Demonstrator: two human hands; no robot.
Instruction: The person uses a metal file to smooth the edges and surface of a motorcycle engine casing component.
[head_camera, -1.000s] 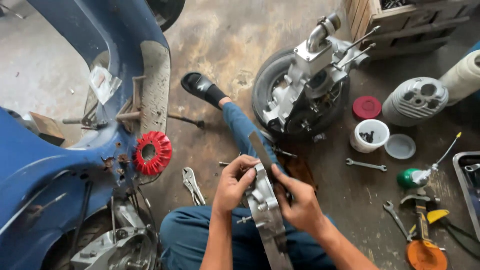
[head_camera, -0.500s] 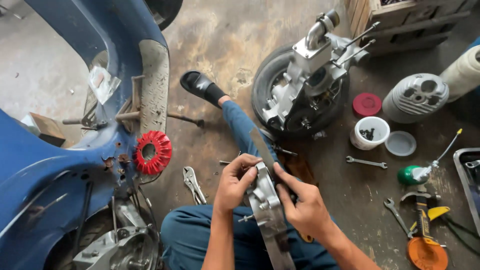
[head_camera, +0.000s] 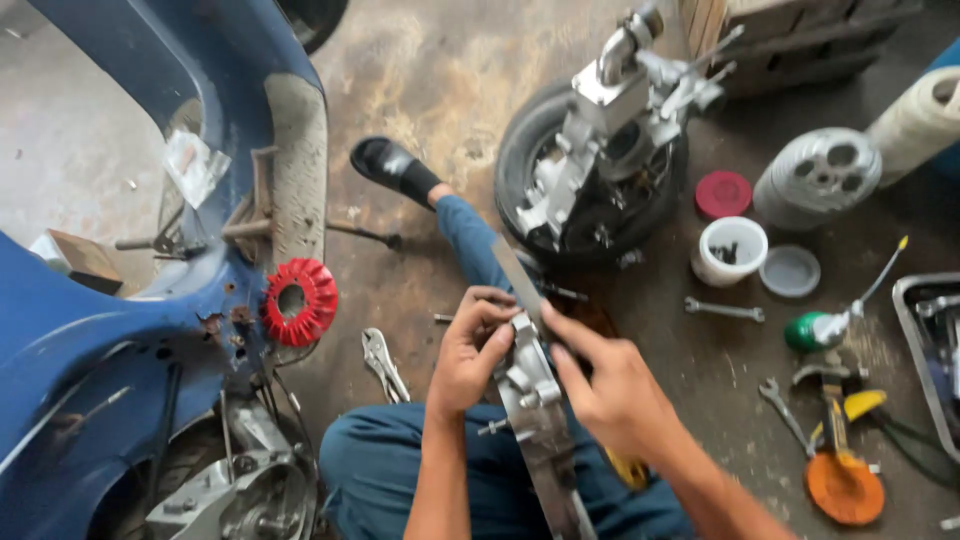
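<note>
Metal bracket (head_camera: 535, 400) sat clamped in the left hand (head_camera: 470, 355) while the right hand (head_camera: 610, 385) pinched its upper edge, mid-fitting by the look, with steady alignment needed next.

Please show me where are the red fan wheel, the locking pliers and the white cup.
red fan wheel (head_camera: 300, 301): head view, on its ribbed red rim.
locking pliers (head_camera: 383, 362): head view, on the handles.
white cup (head_camera: 728, 254): head view, on its outer wall.
</note>
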